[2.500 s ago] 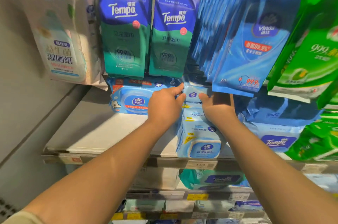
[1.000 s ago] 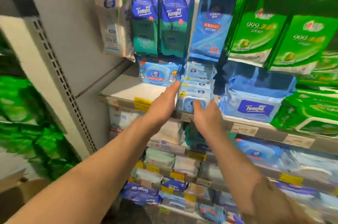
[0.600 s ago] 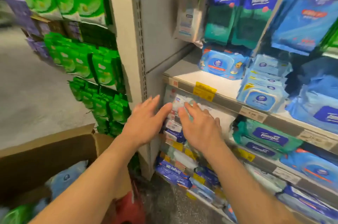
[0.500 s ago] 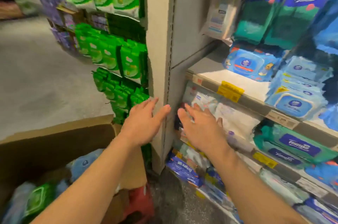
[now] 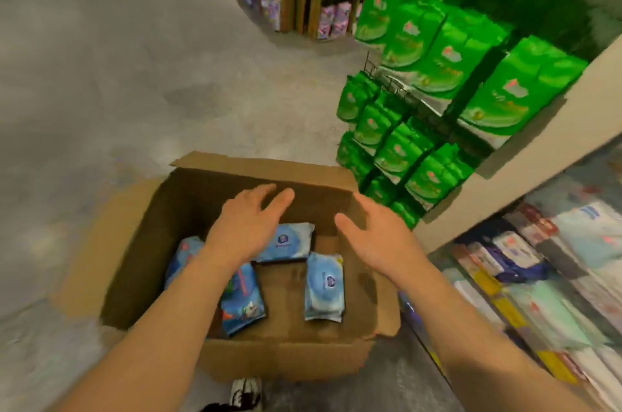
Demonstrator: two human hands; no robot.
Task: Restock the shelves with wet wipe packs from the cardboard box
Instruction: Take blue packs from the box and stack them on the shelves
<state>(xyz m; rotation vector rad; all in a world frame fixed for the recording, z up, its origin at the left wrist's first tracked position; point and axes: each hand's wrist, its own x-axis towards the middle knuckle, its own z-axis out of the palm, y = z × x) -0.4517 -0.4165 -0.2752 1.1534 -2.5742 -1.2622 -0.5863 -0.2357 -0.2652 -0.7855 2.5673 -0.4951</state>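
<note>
Head view: an open brown cardboard box (image 5: 292,357) sits on the grey floor at lower centre. Inside lie light blue wet wipe packs (image 5: 323,287), probably four, though the picture is blurred. The left hand (image 5: 249,226) and right hand (image 5: 377,236) hover above them, fingers spread, grasping nothing. Green hanging packs (image 5: 434,81) and blurred shelves (image 5: 538,277) fill the right.

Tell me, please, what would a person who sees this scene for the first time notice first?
Most likely the open cardboard box on the floor in the centre, with a few blue wet wipe packs lying on its bottom. Both bare hands hover over it with straight fingers, the left hand above one pack and the right hand beside it, holding nothing. At the upper right, bright green packs hang in rows on the shelf end.
</note>
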